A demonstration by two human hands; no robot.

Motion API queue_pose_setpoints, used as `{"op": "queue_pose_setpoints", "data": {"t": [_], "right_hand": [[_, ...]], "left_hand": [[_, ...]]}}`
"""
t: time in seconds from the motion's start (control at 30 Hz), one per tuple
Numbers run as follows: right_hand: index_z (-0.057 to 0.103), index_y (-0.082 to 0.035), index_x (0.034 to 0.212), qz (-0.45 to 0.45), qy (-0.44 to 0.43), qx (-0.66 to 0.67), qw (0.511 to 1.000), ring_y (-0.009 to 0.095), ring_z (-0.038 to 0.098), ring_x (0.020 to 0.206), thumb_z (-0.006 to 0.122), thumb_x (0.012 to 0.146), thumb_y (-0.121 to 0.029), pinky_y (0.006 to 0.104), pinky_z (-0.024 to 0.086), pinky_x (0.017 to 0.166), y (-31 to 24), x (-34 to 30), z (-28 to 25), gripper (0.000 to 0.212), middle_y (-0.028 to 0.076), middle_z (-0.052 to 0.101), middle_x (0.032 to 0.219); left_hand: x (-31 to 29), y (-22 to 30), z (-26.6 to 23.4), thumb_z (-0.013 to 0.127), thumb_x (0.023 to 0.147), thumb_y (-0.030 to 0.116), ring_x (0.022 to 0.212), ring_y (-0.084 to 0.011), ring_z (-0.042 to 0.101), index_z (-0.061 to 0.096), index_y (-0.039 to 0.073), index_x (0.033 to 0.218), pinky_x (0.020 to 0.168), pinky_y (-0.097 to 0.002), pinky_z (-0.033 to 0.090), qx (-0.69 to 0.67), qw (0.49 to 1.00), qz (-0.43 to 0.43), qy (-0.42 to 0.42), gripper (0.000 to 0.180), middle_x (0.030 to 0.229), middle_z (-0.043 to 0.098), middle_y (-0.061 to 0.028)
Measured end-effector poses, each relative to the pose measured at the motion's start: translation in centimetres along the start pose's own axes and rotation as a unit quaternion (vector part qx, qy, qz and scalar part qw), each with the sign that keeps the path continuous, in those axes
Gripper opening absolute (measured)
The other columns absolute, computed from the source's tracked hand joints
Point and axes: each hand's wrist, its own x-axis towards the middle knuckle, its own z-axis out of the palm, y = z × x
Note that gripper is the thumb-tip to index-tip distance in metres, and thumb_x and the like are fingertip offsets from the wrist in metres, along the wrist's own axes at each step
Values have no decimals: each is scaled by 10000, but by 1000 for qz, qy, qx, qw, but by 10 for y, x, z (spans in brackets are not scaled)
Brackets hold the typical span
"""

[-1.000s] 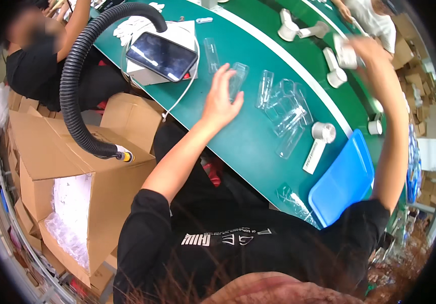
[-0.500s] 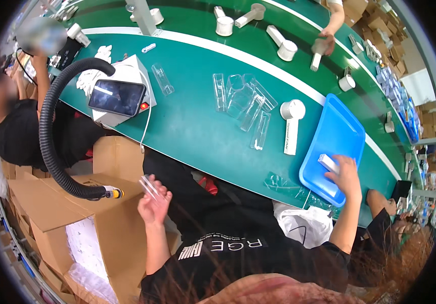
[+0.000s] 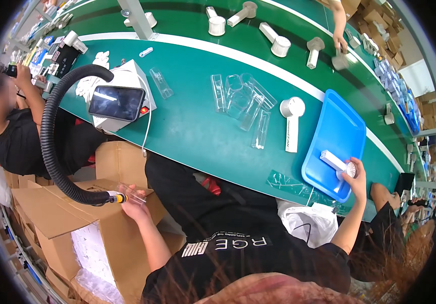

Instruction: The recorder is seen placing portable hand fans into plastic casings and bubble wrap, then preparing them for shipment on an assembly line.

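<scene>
My left hand (image 3: 136,203) is closed around a clear plastic cover (image 3: 131,195), right beside the yellow-tipped end (image 3: 119,198) of a black corrugated hose. Whether the cover touches that tip, I cannot tell. My right hand (image 3: 357,180) grips the round head of a white handheld fan (image 3: 333,160) inside the blue tray (image 3: 328,114); the fan's handle points up and left. Another white fan (image 3: 292,124) lies on the green bench just left of the tray. Several clear plastic covers (image 3: 262,129) are spread farther left.
A dark-screened phone (image 3: 116,103) rests on a white box at the left. Below the hose stands an open cardboard box (image 3: 111,253). More white fans (image 3: 281,46) lie on the conveyor, where a co-worker's hand (image 3: 339,43) reaches in. Another person (image 3: 20,131) sits at the left.
My left hand has moved left and down with the clear cover, up to the hose tip. My right hand has shifted slightly right, and the fan's round head now shows.
</scene>
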Motion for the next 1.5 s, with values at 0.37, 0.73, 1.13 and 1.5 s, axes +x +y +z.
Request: {"op": "queue_pose_setpoints", "data": {"t": [0.37,0.73,1.13,1.5], "right_hand": [[488,-32,1123,-169,-117,476,855,281,579,956,792,655,-524,393,499,824,-54,-7,86,744,117,546,1024],[426,-52,1268,71,-239,742,622,381,621,972,516,779,-694,558,532,806,-133,-13,196,812,210,576,1144],[559,-98,1102,-516,-29,97,851,295,558,1046,784,703,-190,440,460,895,-179,-8,200,467,91,589,1100],[572,-199,1077,-635,-29,45,770,321,552,1097,803,670,-158,469,464,923,-199,-20,287,470,59,572,1174]], "left_hand": [[19,-10,1,681,818,7,891,-138,518,446,-2,1136,767,-256,475,357,890,283,29,395,997,507,-60],[23,-18,0,625,843,-35,756,-146,545,374,-27,1066,717,-260,487,271,904,331,-5,336,826,540,-88],[26,-6,-15,663,762,104,1194,-250,475,336,46,1406,1024,-421,381,-431,824,-169,-326,725,1342,478,-112],[15,6,-40,633,807,112,944,-206,615,413,14,1336,787,-365,513,-102,981,-110,-122,581,1210,556,-166]]}}
